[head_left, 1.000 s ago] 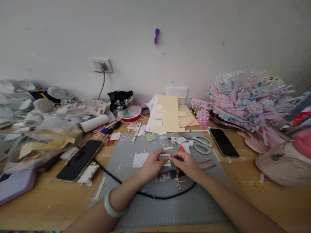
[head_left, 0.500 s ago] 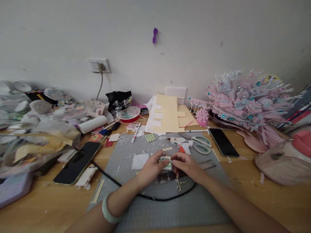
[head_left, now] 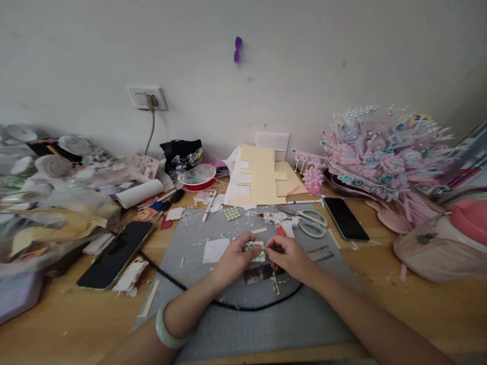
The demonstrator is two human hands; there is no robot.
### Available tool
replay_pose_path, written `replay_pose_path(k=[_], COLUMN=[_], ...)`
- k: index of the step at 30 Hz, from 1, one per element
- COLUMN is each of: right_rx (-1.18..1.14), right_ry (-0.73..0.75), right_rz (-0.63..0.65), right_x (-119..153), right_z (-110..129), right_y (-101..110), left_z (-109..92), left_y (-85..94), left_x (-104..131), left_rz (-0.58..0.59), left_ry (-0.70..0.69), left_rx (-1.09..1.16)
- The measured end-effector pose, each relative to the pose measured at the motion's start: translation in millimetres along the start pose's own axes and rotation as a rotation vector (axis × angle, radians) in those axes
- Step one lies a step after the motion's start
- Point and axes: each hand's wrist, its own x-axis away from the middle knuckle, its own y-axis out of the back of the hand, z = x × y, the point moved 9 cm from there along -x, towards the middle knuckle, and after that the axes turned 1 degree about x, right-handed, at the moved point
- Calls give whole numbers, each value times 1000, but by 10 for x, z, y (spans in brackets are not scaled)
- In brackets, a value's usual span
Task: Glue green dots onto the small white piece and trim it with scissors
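A small green-and-white patterned piece (head_left: 257, 250) with rough white edges is pinched between the thumb and fingers of my left hand (head_left: 239, 256). My right hand (head_left: 288, 256) has its fingers closed at the right edge of this piece, thumb and index fingertip touching it. Beneath both hands lies a dark translucent strip (head_left: 255, 274) on the grey cutting mat (head_left: 243, 332). A similar green patterned piece (head_left: 232, 213) rests farther back on the mat, and a white paper square (head_left: 215, 251) is left of my left hand.
Scissors (head_left: 312, 223) and a metal ruler (head_left: 320, 253) lie to the right. Phones stand on both sides, one left (head_left: 116, 256), one right (head_left: 346, 219). A black cable (head_left: 243, 307) curves before my hands. Cut yellow card (head_left: 259, 175) lies at the back, pink beaded decorations (head_left: 384, 157) at right.
The whole view has shifted slightly, with things appearing a little farther left and up. Both hands keep their places around the patterned piece, with only slight finger movement.
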Motion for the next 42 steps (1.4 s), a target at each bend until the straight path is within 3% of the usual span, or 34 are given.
replay_pose_path(k=[5,8,10,12,14,17,20,23,28,30,32,37,42], right_rx=[-4,47,194,499,745,854,800,571,-397,-640,-657,-271,-101], right_ry=[-31,-58,-69,-98,-201,-258,-265,-269,-319,-343,-332,-215,-205], right_rz=[20,23,-132,-288,-276,-234,-240,-274,-158,-95,-76,-147,-55], right_x=[0,-26,-42,-36,-49,-77,-101,-108,-97,-87,-83,-71,-41], right_z=[-27,-21,9,43,-43,-186,-270,-281,-333,-342,-346,-266,-217], right_y=[1,137,424,705,817,844,822,782,441,318,294,393,223], left_z=[-5,62,76,65,51,47,80,150,233,246,249,150,188], left_y=[-9,15,72,138,174,179,220,318,537,588,619,774,797], left_x=[8,-5,-21,-34,-39,-43,-70,-132,-220,-235,-245,-257,-305], left_rz=[-5,-12,-45,-88,-111,-111,-133,-179,-274,-275,-254,-311,-263], left_ry=[23,98,112,103,96,93,91,89,63,78,99,34,9], left_rx=[22,105,129,125,121,135,150,185,121,5,-97,-340,-356])
